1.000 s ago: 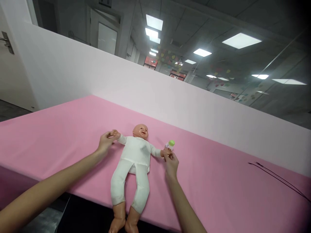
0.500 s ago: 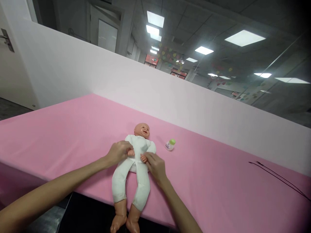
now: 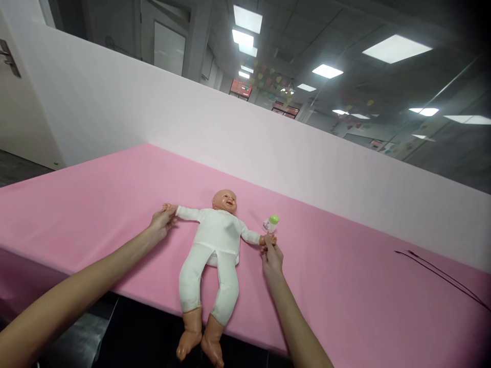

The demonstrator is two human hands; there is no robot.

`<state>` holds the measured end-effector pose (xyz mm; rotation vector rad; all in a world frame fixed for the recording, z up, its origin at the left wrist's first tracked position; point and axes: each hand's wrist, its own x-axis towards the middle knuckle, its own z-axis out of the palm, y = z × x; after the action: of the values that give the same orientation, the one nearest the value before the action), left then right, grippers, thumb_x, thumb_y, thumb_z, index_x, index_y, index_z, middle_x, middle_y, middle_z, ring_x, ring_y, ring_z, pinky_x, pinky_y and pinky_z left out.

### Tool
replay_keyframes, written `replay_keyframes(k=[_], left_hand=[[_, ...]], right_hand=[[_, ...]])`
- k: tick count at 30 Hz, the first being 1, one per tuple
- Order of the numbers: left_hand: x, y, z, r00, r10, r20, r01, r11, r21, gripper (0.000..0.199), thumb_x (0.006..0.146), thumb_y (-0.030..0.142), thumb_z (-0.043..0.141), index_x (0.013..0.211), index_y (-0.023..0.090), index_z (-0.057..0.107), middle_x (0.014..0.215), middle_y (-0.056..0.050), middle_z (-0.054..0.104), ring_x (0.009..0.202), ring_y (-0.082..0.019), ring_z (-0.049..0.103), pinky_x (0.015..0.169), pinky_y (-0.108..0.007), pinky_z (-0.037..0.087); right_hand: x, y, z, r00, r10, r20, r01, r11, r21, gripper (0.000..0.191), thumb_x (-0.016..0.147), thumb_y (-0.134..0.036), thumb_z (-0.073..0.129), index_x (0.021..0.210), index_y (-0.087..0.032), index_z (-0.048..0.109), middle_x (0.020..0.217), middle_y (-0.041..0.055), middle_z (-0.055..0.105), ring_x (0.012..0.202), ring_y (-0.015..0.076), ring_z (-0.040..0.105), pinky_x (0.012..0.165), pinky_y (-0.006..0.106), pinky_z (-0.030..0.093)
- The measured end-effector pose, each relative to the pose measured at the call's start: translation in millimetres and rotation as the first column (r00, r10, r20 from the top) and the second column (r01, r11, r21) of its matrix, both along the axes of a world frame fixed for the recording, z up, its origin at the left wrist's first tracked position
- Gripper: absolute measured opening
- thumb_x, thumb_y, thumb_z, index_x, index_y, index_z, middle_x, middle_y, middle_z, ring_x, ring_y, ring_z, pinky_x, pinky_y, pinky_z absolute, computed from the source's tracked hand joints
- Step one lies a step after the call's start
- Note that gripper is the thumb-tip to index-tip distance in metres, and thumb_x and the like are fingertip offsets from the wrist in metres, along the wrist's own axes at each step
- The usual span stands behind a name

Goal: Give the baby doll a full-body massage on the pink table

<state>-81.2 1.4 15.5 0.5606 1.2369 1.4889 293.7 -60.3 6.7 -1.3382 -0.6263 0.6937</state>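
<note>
On flat pink tabletop (image 3: 345,291), pinches white-clad plastic doll (image 3: 218,232) at wrists (image 3: 262,239) with left hand (image 3: 161,221) and right hand (image 3: 273,256). Now spreads arms (image 3: 188,213) outward from belly (image 3: 224,246), apparently completing one stroke.

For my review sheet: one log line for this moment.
doll: face up, arms spread | left hand: holds one doll hand | right hand: holds other doll hand | green-capped bottle: beyond right hand

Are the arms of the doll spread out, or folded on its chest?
Spread out. The doll has both arms stretched sideways; the left hand holds one, the right hand the other.
</note>
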Motion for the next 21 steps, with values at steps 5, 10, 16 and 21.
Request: replay_keyframes(k=[5, 10, 16, 21], left_hand=[[1.4, -4.4, 8.1, 0.997, -0.006, -0.071, 0.013, 0.995, 0.101, 0.036, 0.06, 0.038, 0.091, 0.079, 0.019, 0.067, 0.081, -0.002, 0.067, 0.069, -0.015, 0.06, 0.061, -0.028, 0.048], [37.1, -36.8, 17.7, 0.756, -0.054, -0.652, 0.425, 0.798, 0.427, 0.015, 0.08, 0.034, 0.077, 0.088, 0.022, 0.075, 0.091, -0.005, 0.075, 0.084, -0.022, 0.067, 0.075, -0.033, 0.051], [53.0, -54.2, 5.1, 0.33, 0.056, -0.942, 0.761, 0.574, 0.301, 0.015, 0.089, 0.021, 0.063, 0.092, 0.027, 0.077, 0.091, -0.004, 0.077, 0.092, -0.022, 0.069, 0.076, -0.031, 0.05], [36.0, -36.0, 13.4, 0.75, -0.123, -0.65, 0.472, 0.789, 0.394, 0.016, 0.081, 0.036, 0.079, 0.088, 0.022, 0.075, 0.093, -0.004, 0.076, 0.088, -0.022, 0.068, 0.075, -0.031, 0.051]], right_hand=[[-3.9, -6.3, 6.6, 0.99, 0.019, 0.139, -0.029, 0.997, 0.068, 0.043, 0.064, -0.053, 0.086, 0.084, -0.019, 0.069, 0.071, 0.0008, 0.067, 0.058, 0.0146, 0.058, 0.053, 0.028, 0.048], [-49.0, -25.9, 22.6, 0.655, 0.177, 0.734, -0.38, 0.918, 0.118, 0.026, 0.088, -0.043, 0.074, 0.102, -0.021, 0.075, 0.1, 0.0079, 0.077, 0.084, 0.021, 0.069, 0.073, 0.032, 0.054], [-71.5, -37.1, 11.1, 0.117, 0.136, 0.984, -0.584, 0.811, -0.042, 0.024, 0.103, -0.03, 0.055, 0.1, -0.024, 0.079, 0.1, 0.0084, 0.08, 0.08, 0.0198, 0.072, 0.065, 0.028, 0.051], [-52.0, -23.4, 19.0, 0.693, 0.212, 0.689, -0.396, 0.911, 0.118, 0.024, 0.087, -0.042, 0.076, 0.099, -0.02, 0.075, 0.096, 0.0076, 0.077, 0.08, 0.0202, 0.071, 0.07, 0.03, 0.056]])
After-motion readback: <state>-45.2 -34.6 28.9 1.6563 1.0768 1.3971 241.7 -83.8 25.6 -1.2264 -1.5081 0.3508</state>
